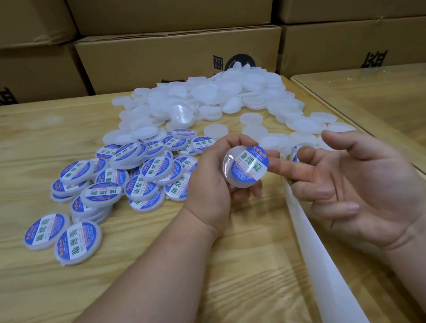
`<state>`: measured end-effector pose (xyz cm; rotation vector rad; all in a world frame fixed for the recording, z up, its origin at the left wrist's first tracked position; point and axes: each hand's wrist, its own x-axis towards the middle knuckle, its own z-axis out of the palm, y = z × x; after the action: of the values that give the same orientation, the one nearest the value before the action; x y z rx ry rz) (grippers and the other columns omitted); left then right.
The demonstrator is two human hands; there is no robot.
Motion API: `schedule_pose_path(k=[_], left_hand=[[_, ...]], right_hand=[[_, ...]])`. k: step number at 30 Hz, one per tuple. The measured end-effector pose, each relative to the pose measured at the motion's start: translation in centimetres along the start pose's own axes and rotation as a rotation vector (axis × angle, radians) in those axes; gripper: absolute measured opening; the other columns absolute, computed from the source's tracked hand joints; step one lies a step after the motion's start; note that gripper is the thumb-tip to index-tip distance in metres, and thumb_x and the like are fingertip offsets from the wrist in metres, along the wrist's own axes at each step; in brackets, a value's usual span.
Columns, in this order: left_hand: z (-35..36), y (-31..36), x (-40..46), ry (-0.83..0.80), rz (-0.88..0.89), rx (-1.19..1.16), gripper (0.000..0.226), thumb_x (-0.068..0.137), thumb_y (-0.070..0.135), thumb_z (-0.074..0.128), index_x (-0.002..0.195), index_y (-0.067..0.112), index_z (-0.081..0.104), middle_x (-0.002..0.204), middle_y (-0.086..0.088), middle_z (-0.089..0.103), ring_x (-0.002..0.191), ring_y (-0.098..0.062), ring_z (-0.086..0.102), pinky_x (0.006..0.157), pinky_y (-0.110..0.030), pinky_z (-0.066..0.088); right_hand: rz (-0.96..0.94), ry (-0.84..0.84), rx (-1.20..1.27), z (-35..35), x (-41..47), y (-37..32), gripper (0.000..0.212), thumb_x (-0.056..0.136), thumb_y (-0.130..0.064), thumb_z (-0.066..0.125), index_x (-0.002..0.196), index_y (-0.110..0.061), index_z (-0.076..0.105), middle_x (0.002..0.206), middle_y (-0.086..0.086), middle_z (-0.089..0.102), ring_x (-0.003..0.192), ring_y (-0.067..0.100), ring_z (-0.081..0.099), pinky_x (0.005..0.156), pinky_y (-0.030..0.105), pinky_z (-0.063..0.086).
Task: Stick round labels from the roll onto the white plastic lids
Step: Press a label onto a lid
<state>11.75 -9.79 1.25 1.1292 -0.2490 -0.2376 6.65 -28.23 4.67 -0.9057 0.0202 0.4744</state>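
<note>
Left hand (215, 177) fingers curl around a white lid (238, 177), a blue label (249, 166) sitting off-centre on it; right hand (357, 186) spreads open, palm up, beside it, above the table (47, 289), labelled lids (118, 183) left, plain lids (212, 99) behind.

It looked like a stockroom or small packing workshop. Sealed brown cartons (180, 55) printed with black characters were stacked wall-like from ten to two o'clock behind a wooden table (47, 289). Bulk heaps of plain white lids (215, 99) at twelve o'clock and labelled lids (128, 177) at ten o'clock covered it.
</note>
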Motion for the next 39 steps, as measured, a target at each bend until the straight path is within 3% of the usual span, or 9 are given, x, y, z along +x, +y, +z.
schedule_pose_path(k=[6, 12, 15, 17, 22, 39], left_hand=[[-0.21, -0.07, 0.07, 0.035, 0.024, 0.028, 0.037, 0.102, 0.013, 0.024, 0.103, 0.02, 0.06, 0.112, -0.026, 0.072, 0.057, -0.029, 0.057, 0.049, -0.031, 0.023], [0.0, 0.13, 0.04, 0.035, 0.012, 0.012, 0.036, 0.105, 0.022, 0.027, 0.099, 0.019, 0.061, 0.12, -0.041, 0.058, 0.056, -0.029, 0.053, 0.052, -0.034, 0.022], [0.13, 0.26, -0.01, -0.001, 0.011, -0.015, 0.029, 0.088, 0.027, 0.036, 0.097, 0.017, 0.062, 0.118, -0.044, 0.056, 0.053, -0.028, 0.052, 0.052, -0.035, 0.018], [0.09, 0.09, 0.04, -0.018, 0.005, -0.011, 0.034, 0.077, 0.026, 0.036, 0.097, 0.018, 0.062, 0.116, -0.042, 0.059, 0.053, -0.027, 0.051, 0.054, -0.037, 0.014], [-0.05, -0.33, 0.17, -0.054, 0.009, 0.015, 0.033, 0.076, 0.025, 0.038, 0.101, 0.018, 0.059, 0.1, -0.016, 0.076, 0.061, -0.026, 0.05, 0.057, -0.039, 0.017], [-0.1, -0.53, 0.26, -0.056, 0.036, 0.059, 0.029, 0.082, 0.024, 0.038, 0.102, 0.02, 0.058, 0.102, -0.017, 0.076, 0.051, -0.023, 0.052, 0.047, -0.026, 0.026]], right_hand=[[-0.013, 0.038, 0.002, 0.01, 0.08, 0.02, 0.033, 0.07, -0.037, 0.068, 0.088, -0.018, 0.048, 0.107, 0.012, 0.072, 0.051, 0.012, 0.046, 0.031, 0.017, 0.023], [-0.034, 0.066, -0.021, 0.13, 0.16, 0.21, 0.034, 0.069, -0.036, 0.069, 0.089, -0.018, 0.049, 0.103, 0.01, 0.071, 0.051, 0.013, 0.045, 0.033, 0.018, 0.024], [-0.044, 0.055, -0.025, 0.14, 0.25, 0.28, 0.033, 0.069, -0.036, 0.069, 0.088, -0.017, 0.049, 0.104, 0.01, 0.07, 0.051, 0.013, 0.045, 0.035, 0.019, 0.024], [-0.045, 0.059, -0.028, 0.12, 0.29, 0.32, 0.032, 0.07, -0.036, 0.069, 0.087, -0.017, 0.049, 0.104, 0.009, 0.069, 0.052, 0.014, 0.045, 0.036, 0.02, 0.024], [-0.035, 0.068, -0.054, 0.02, 0.37, 0.51, 0.023, 0.081, -0.038, 0.058, 0.088, -0.019, 0.048, 0.11, 0.011, 0.07, 0.056, 0.014, 0.047, 0.039, 0.021, 0.022], [-0.045, 0.077, -0.042, -0.07, 0.45, 0.49, 0.024, 0.079, -0.039, 0.059, 0.084, -0.018, 0.048, 0.116, 0.017, 0.07, 0.062, 0.016, 0.051, 0.038, 0.021, 0.027]])
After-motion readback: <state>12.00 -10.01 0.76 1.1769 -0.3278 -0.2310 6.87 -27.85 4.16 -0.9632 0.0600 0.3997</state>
